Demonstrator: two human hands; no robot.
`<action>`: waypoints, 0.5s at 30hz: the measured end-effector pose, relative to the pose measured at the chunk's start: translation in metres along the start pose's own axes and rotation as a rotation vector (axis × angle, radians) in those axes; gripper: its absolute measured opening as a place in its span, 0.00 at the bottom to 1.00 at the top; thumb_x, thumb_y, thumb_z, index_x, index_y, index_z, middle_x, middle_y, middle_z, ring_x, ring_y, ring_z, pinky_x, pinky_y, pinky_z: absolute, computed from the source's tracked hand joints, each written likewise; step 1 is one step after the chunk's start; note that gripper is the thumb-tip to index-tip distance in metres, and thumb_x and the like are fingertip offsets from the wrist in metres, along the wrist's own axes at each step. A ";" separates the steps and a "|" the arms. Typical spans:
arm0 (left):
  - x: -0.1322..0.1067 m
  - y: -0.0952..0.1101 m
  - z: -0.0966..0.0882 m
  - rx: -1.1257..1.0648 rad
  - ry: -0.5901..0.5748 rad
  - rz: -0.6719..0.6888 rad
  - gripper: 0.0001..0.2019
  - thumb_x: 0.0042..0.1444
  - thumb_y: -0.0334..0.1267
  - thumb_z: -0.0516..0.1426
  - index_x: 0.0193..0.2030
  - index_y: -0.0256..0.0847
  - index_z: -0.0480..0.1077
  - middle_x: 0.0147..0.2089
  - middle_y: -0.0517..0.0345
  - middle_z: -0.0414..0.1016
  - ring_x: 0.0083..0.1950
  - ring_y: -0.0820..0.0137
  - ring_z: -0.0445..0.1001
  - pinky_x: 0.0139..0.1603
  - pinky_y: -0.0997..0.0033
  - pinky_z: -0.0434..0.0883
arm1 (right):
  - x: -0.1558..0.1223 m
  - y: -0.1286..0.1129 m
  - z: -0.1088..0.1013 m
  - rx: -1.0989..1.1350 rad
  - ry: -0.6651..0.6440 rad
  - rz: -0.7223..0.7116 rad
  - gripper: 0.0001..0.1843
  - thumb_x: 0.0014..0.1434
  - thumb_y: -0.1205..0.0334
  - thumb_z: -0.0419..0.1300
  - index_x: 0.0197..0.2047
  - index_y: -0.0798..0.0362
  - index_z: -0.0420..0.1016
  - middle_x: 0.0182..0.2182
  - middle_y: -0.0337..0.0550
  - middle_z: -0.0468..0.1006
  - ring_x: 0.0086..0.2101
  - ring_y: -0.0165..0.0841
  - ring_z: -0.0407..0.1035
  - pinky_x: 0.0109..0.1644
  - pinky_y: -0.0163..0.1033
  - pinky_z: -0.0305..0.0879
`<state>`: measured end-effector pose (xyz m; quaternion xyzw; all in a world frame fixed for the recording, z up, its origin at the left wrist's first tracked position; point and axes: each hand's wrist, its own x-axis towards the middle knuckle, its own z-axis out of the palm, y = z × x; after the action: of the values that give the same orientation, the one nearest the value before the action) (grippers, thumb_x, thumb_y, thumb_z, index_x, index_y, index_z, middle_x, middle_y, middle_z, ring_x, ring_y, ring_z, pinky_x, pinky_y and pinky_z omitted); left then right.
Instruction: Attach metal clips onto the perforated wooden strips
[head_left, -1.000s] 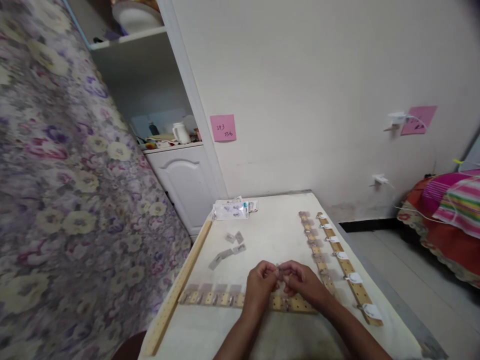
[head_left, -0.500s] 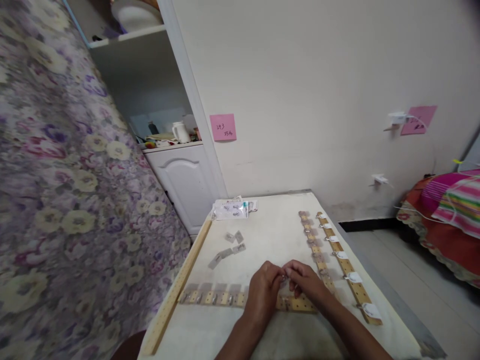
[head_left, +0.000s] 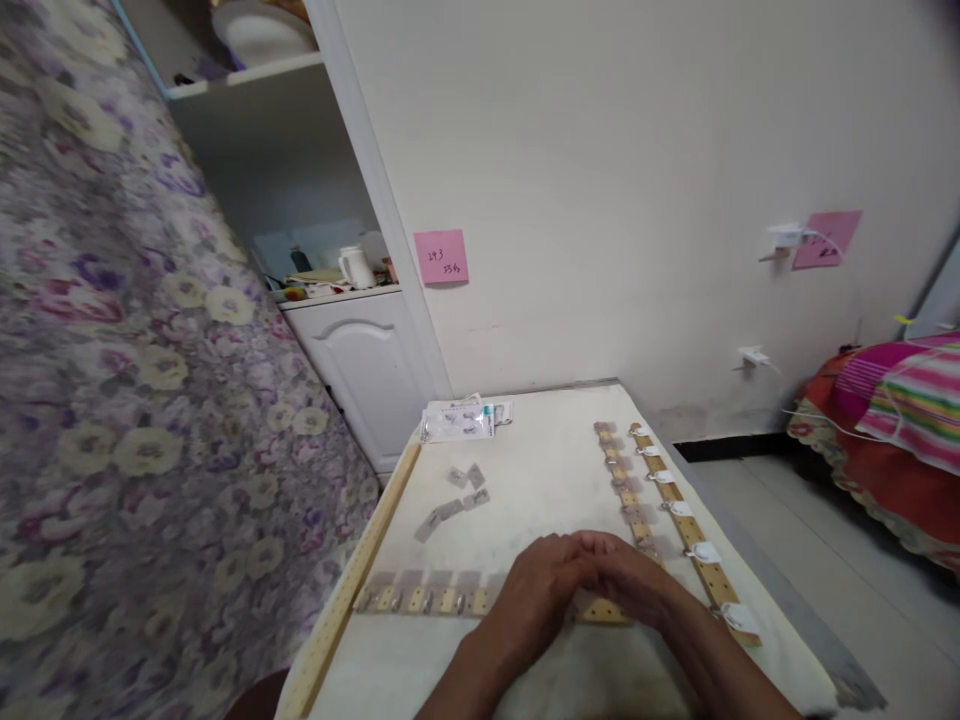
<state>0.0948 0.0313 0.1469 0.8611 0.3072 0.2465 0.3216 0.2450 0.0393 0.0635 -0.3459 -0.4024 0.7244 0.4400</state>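
Observation:
My left hand [head_left: 546,582] and my right hand [head_left: 626,572] meet above the front wooden strip [head_left: 600,610], fingers closed together. Whatever lies between their fingertips is hidden behind the knuckles. Under them runs that perforated strip, with small clear plastic pieces and metal fittings along its left part. To the right, a second strip [head_left: 627,494] carries more of these clear pieces. Beside it, an outer strip [head_left: 703,570] holds several white tags [head_left: 703,552] on metal rings. Several small clear packets [head_left: 452,508] lie loose on the table, left of centre.
A bare perforated wooden strip [head_left: 367,560] lies along the left edge of the white-covered table [head_left: 536,455]. Flat printed packages [head_left: 459,420] rest at the back left. A floral curtain [head_left: 150,400] hangs at the left, and a wall [head_left: 562,200] rises behind the table.
My hands have drawn closer, the right one turning inward over the left fingertips. The small shiny piece seen between them earlier is now hidden. The view has shifted slightly.

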 end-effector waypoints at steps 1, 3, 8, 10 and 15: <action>-0.001 -0.003 0.000 0.051 0.009 0.019 0.12 0.55 0.34 0.52 0.36 0.49 0.76 0.36 0.61 0.77 0.39 0.67 0.70 0.40 0.72 0.61 | 0.000 -0.001 -0.001 -0.004 0.008 -0.021 0.11 0.42 0.65 0.63 0.33 0.54 0.74 0.25 0.33 0.71 0.23 0.22 0.58 0.27 0.29 0.52; -0.004 -0.011 0.001 0.105 0.026 0.052 0.12 0.56 0.33 0.51 0.37 0.48 0.76 0.38 0.58 0.76 0.42 0.67 0.69 0.43 0.70 0.62 | 0.000 -0.003 -0.004 -0.047 0.042 -0.071 0.09 0.43 0.63 0.63 0.31 0.55 0.73 0.22 0.32 0.70 0.21 0.22 0.56 0.25 0.29 0.49; -0.016 -0.023 0.003 -0.081 0.176 -0.037 0.09 0.55 0.32 0.52 0.35 0.44 0.73 0.38 0.56 0.74 0.43 0.68 0.70 0.45 0.70 0.64 | -0.001 -0.009 -0.013 -0.232 0.159 -0.142 0.11 0.44 0.60 0.63 0.33 0.54 0.70 0.19 0.30 0.67 0.18 0.21 0.55 0.21 0.30 0.48; -0.019 -0.027 0.008 -0.191 0.284 -0.192 0.07 0.55 0.34 0.52 0.35 0.42 0.72 0.34 0.58 0.73 0.38 0.69 0.70 0.41 0.70 0.65 | -0.002 -0.011 -0.017 -0.278 0.190 -0.141 0.11 0.44 0.59 0.62 0.32 0.53 0.68 0.18 0.29 0.66 0.17 0.22 0.57 0.21 0.30 0.50; -0.027 -0.037 0.041 -0.663 0.366 -0.453 0.07 0.53 0.40 0.52 0.37 0.41 0.62 0.25 0.63 0.71 0.24 0.74 0.69 0.26 0.73 0.65 | -0.006 -0.011 -0.023 -0.350 0.243 -0.099 0.09 0.44 0.59 0.60 0.29 0.53 0.65 0.17 0.28 0.64 0.16 0.22 0.58 0.19 0.30 0.53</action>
<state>0.0877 0.0185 0.0869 0.5645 0.4442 0.4035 0.5668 0.2710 0.0430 0.0636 -0.4816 -0.4826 0.5738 0.4537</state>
